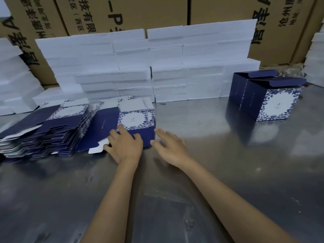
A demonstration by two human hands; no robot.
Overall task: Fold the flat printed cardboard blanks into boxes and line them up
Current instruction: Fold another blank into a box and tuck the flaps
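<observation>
Left hand [124, 144] lies on the near edge of the top flat navy-and-white floral printed cardboard blank [122, 128], centre-left of the frame; fingers spread and only lightly bent, pressing down on the card, not curled round it. Right hand [169, 145] hovers just right of that blank's corner, fingers loosely extended, nothing held; whether it touches the card cannot be told.

The blank tops a short pile. Left of it, a fanned, slumping stack of the same navy printed flat blanks [45, 135] reaches the left edge of the frame. Two folded navy floral boxes [266, 98], lids open, stand side by side at right on the grey metal tabletop [210, 172], well apart from the hands. White foam blocks [149, 67] are stacked behind, with brown corrugated cartons [122, 13] at the top of the frame.

Judgement: pick-up of the next blank, folding not begun.

Risks:
- Two blanks lifting together, since they lie tightly stacked.
- The fanned stack sliding further if the pile is dragged sideways.
- The white tab at the near-left corner creasing under the palm.
</observation>
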